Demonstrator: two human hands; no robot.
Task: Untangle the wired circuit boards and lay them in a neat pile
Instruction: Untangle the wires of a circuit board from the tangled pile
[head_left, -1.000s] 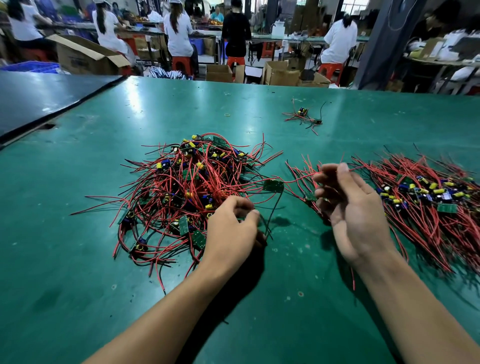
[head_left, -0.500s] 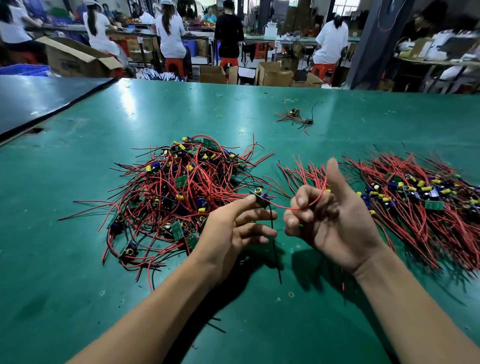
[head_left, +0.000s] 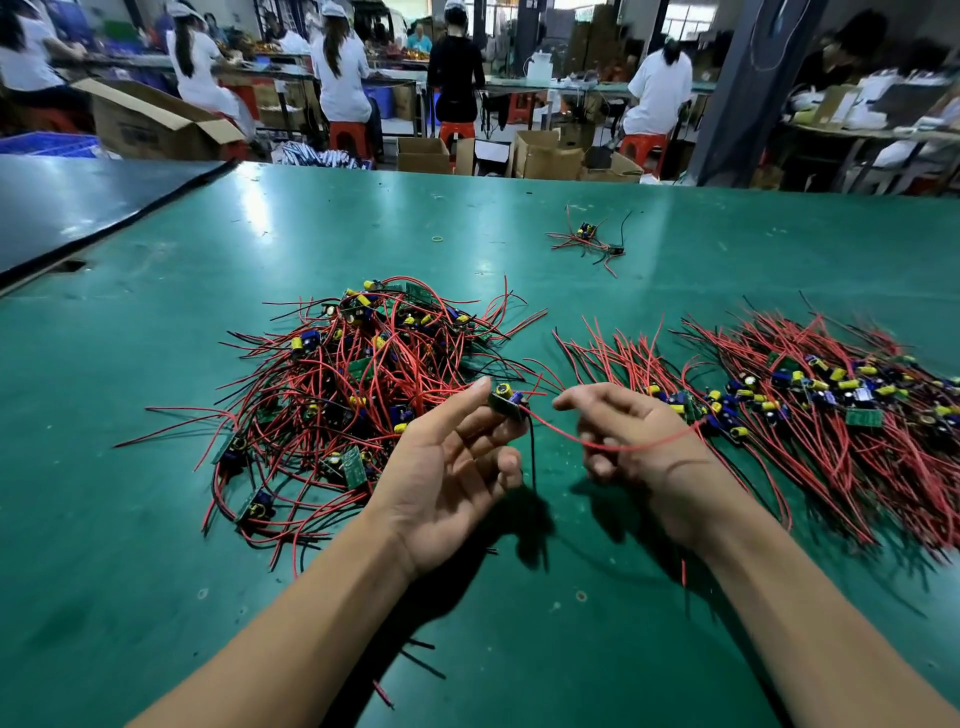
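Over the bench's near middle, the left hand (head_left: 441, 478) pinches one small board (head_left: 506, 402) at its fingertips; the board's red wire (head_left: 623, 447) runs through the curled right hand (head_left: 649, 473). The tangled heap (head_left: 353, 384) lies left, the sorted pile (head_left: 831, 395) by the right edge

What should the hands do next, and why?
Probably carry the small green circuit board, pinched by the left hand, right onto the straightened pile of red-wired boards: it already hangs clear of the tangled heap, its red wire crossing the right hand.
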